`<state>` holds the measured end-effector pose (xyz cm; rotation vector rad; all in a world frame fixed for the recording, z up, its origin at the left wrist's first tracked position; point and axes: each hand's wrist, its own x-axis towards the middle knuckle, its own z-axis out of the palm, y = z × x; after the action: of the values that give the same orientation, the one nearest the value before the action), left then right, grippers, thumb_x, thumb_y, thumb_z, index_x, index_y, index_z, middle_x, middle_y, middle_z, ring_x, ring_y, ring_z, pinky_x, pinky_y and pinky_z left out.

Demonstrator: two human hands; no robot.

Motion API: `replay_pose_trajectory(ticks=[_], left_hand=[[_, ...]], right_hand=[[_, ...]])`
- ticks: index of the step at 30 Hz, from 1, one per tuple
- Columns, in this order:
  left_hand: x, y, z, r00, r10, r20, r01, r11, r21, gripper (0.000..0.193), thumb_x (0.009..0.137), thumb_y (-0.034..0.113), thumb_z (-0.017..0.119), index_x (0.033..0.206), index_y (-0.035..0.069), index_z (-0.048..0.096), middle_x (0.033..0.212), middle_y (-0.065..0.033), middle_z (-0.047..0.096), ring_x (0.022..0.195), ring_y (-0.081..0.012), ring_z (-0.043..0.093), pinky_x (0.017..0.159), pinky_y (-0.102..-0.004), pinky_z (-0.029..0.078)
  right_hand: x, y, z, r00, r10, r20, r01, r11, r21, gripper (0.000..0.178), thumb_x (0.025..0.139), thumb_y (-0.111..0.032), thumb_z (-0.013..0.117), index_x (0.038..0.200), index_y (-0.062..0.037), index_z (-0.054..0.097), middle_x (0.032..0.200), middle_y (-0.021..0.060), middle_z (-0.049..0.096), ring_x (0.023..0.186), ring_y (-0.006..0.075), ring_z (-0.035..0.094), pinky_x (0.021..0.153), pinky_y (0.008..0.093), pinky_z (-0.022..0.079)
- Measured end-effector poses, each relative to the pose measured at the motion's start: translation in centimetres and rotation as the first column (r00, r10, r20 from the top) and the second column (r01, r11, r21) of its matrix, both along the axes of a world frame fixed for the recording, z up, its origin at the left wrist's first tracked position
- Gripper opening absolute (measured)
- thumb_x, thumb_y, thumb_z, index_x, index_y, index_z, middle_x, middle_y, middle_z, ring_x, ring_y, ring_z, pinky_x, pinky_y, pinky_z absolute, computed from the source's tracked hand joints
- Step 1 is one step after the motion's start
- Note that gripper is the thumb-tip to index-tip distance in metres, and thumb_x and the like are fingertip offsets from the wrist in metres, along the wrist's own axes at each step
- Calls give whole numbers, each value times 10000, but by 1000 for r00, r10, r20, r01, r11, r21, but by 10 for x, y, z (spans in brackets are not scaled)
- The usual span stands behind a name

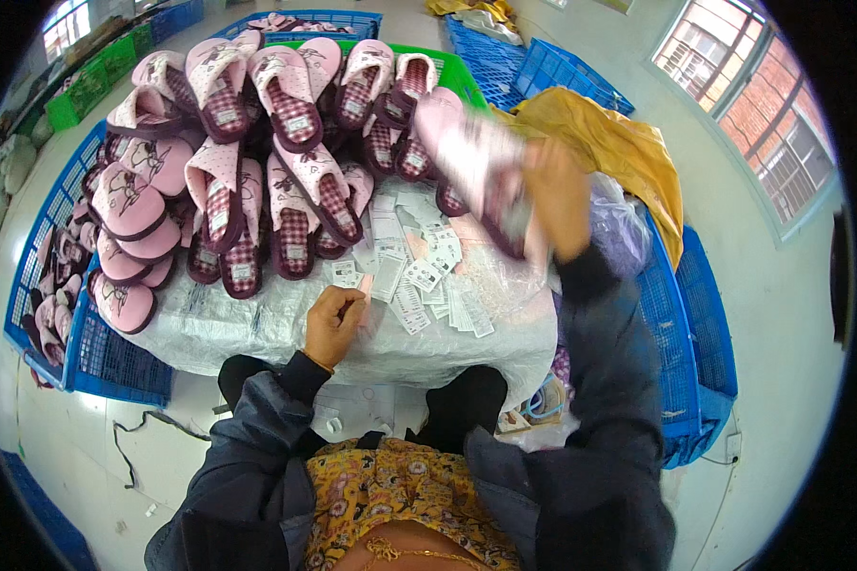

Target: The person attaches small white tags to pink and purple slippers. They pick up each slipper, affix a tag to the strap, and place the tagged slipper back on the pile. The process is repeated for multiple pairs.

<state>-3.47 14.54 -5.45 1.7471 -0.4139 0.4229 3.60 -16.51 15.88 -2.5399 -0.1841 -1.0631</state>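
A pink slipper [476, 157] (blurred, poss. a pair) is grasped by R hand [555, 195], the nearer one; its long axis is sloped from upper L to lower R, up-right of L hand [335, 326]. L fingers are curled; whether the pale strip [365, 299] is pinched there cannot be told. Heaped slippers [221, 190], approx. 20+, and paper labels [423, 274] cannot be counted exactly: overlapped.

Legible text: none | paper slips [388, 277]: print too small | slipper insole labels [243, 272]: likewise unreadable
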Motion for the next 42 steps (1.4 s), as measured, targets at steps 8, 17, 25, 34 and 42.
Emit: replay_pose_trajectory(ticks=[8, 17, 25, 34, 42], left_hand=[[2, 4, 1, 997, 0, 78, -5, 998, 61, 72, 880, 44, 667, 937, 0, 671, 814, -86, 599, 691, -165, 583, 613, -294, 457], [-3, 3, 4, 995, -85, -55, 86, 996, 16, 87, 883, 75, 658, 940, 10, 658, 815, -121, 596, 729, -269, 604, 655, -342, 478], [-2, 7, 4, 996, -88, 3, 88, 996, -9, 95, 903, 81, 651, 975, 22, 672, 838, -93, 602, 714, -210, 605, 647, -306, 480], [0, 11, -1, 988, -152, 37, 155, 985, -73, 106, 896, 88, 634, 969, 13, 649, 891, -138, 616, 791, -312, 623, 686, -370, 496], [0, 11, 2, 987, -159, 37, 162, 981, -108, 88, 888, 96, 631, 921, 18, 653, 856, -146, 612, 788, -323, 620, 687, -382, 500]], right_hand=[[185, 29, 104, 914, 157, 375, -149, 988, -51, 523, 830, -432, 705, 1134, -23, 585, 1029, 225, 655, 968, 405, 622, 827, 454, 494], [166, 174, -23, 784, 617, -65, -548, 737, 395, 348, 861, -247, 737, 1105, -18, 638, 934, 131, 734, 858, 199, 704, 777, 322, 528], [182, 302, -8, 767, 638, -70, -630, 769, 105, 911, 828, -369, 753, 1512, -34, 254, 1341, 293, 539, 1175, 408, 594, 980, 397, 476], [257, 357, -16, 857, 490, 158, -504, 862, 61, 649, 717, -125, 726, 1323, -36, 511, 1145, 236, 565, 1111, 419, 527, 941, 461, 443], [255, 334, 5, 798, 362, 482, -362, 927, -97, 204, 816, -201, 641, 970, -79, 699, 873, 160, 696, 782, 372, 656, 707, 470, 514]])
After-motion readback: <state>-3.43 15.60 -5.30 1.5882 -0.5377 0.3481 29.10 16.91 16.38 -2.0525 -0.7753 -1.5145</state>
